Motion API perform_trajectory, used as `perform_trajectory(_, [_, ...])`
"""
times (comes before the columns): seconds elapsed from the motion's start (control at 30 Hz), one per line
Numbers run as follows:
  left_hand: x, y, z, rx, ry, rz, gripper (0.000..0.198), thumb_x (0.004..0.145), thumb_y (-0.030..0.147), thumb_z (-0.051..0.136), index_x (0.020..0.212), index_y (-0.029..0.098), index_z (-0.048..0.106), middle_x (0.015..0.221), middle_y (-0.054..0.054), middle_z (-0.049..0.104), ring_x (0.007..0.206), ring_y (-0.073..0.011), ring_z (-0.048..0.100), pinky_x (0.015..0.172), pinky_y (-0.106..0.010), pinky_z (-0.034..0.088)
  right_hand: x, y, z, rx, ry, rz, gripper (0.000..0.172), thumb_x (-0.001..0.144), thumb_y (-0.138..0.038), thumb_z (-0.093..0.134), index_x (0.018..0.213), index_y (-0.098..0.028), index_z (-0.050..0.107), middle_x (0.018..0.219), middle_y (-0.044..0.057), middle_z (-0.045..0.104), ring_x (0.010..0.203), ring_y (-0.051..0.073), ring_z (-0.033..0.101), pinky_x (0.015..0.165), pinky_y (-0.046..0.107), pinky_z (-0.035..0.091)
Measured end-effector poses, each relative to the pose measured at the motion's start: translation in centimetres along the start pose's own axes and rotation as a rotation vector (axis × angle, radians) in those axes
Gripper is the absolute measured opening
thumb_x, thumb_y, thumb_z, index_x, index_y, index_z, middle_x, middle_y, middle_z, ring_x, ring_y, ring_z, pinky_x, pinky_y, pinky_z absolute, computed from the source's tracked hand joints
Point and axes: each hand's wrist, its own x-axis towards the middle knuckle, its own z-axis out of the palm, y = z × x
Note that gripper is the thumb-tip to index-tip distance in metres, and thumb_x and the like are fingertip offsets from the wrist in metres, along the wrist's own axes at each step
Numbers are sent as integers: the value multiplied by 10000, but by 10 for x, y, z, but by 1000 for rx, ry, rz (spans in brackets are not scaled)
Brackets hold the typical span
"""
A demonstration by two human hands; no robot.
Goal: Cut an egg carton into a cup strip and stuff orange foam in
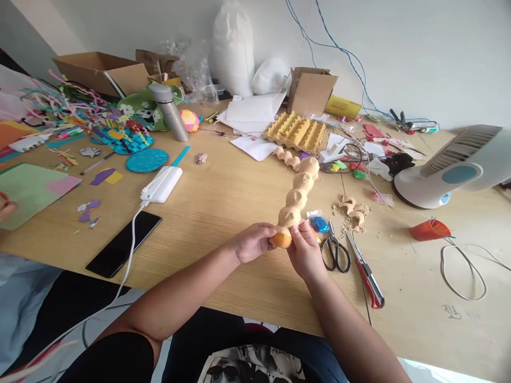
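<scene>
Between my hands is a strip cut from an egg carton [296,199], a row of several cardboard cups with their domes up. Its nearest cup is orange, the others pale tan. My left hand [255,242] pinches the near end from the left. From the right, my right hand [306,250] grips the same end with the thumb on top. Close to my right hand lie black-handled scissors [336,252], a red utility knife [366,274] and a small blue item [318,224]. Cut carton scraps [352,208] lie a little farther off.
A yellow egg tray [295,133] sits behind the strip. To the left are a phone [123,244], a white power bank [162,184] with its cable, and a steel bottle [170,111]. A white fan [443,170] and an orange cup [429,230] stand right. Another person's hand [6,206] shows at far left.
</scene>
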Motion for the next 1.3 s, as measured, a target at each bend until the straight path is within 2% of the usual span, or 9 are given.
perform_trajectory(0.17, [-3,-1,2,2,13,1,386,666,428,979,844,152,777,880,-50,693,869,-171,597,792,-288,460,1,0,-2,43,-12,-9,293,848,-498,852,959,-287,682,906,-16,710,837,183,648,772,308,554])
perform_trajectory(0.4, [-4,2,7,-54,-6,-23,460,679,520,971,847,137,780,858,-57,642,785,-150,533,695,-279,434,6,0,-8,104,-31,24,320,835,-488,856,983,-276,666,920,-9,720,894,199,688,743,311,567])
perform_trajectory(0.67, [-6,2,10,-18,53,-36,363,685,410,968,753,140,735,828,-43,605,795,-148,521,705,-273,440,5,-2,-8,90,-64,28,324,838,-491,855,1010,-271,691,953,3,731,914,201,693,754,315,582])
perform_trajectory(1.0, [-6,1,11,-26,57,-16,356,683,380,977,845,138,772,885,-49,660,828,-148,554,711,-266,439,6,-2,-8,47,-70,-2,324,836,-501,854,1002,-279,686,913,1,717,942,215,696,764,323,591])
perform_trajectory(1.2, [-4,-2,11,-145,70,-79,454,638,424,1007,923,144,790,947,-50,684,838,-134,569,685,-242,447,7,-4,-8,56,-61,-6,313,835,-495,858,966,-281,672,892,-8,710,939,214,703,767,324,592])
perform_trajectory(1.3, [-3,-3,11,-138,74,-72,429,656,404,1008,903,138,778,938,-43,676,833,-121,567,680,-230,444,6,-7,-9,52,-64,-5,311,832,-492,856,954,-286,657,898,-6,711,951,219,702,773,332,593])
